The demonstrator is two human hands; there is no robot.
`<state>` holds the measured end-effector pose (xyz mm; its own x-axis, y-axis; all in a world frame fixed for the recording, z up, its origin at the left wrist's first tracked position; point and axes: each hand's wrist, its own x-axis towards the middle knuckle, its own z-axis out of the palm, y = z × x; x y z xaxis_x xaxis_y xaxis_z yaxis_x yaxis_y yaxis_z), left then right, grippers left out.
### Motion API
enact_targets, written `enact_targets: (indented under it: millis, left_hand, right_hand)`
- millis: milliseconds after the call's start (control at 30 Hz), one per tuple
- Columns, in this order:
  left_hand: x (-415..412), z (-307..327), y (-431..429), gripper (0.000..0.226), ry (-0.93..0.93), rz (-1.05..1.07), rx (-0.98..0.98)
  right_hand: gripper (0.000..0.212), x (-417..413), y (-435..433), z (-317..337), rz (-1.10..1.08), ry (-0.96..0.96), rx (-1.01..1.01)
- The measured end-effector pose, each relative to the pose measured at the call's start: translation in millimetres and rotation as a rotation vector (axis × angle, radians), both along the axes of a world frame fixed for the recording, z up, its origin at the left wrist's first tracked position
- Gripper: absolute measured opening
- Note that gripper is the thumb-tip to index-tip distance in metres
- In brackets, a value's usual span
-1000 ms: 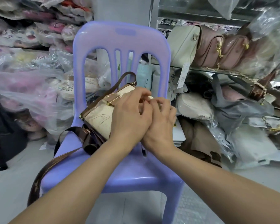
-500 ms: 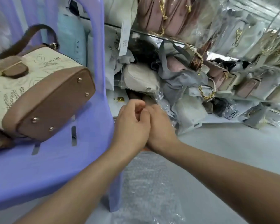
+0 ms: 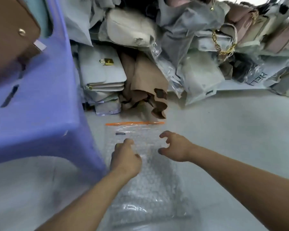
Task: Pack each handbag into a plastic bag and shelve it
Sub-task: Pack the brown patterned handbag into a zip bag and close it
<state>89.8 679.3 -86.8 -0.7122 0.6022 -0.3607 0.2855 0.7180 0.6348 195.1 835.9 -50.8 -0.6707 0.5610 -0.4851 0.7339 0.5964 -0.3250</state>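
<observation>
Down on the floor (image 3: pixel 223 139) beside the chair (image 3: pixel 40 105) is where it's all happening now. A second ago both hands were bunched together on the handbag (image 3: pixel 10 27), and now they've split apart and dropped over the bubble bag (image 3: pixel 148 197) with the orange zip. So I reckon bagging is only just starting. The handbag sits on the chair seat, not packed yet. Left hand (image 3: pixel 125 159): fingers (image 3: pixel 128 142) curled down at the bag, can't tell if they're pinching it. Right hand (image 3: pixel 175 147): fingers (image 3: pixel 165 134) spread in a loose claw, holding nothing.
</observation>
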Motion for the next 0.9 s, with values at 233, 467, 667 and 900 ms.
enact_targets:
  millis: [233, 467, 667, 900]
  left_hand:
    - [3.3, -83.1, -4.1, 0.071, 0.060, -0.097, -0.362]
    - [-1.8, -87.5, 17.1, 0.059, 0.309, -0.231, -0.608]
    - [-21.0, -86.6, 10.0, 0.016, 0.233, -0.122, -0.333]
    - [-28.8, -61.5, 26.1, 0.011, 0.035, 0.125, 0.223]
  right_hand:
    - [0.091, 23.1, 5.3, -99.7, -0.005, -0.190, 0.008]
    - [0.098, 24.1, 12.2, -114.7, -0.138, -0.102, -0.086]
    - [0.081, 29.1, 23.2, -110.8, -0.215, 0.068, -0.123]
    - [0.054, 33.6, 50.5, -63.4, -0.308, 0.424, -0.083]
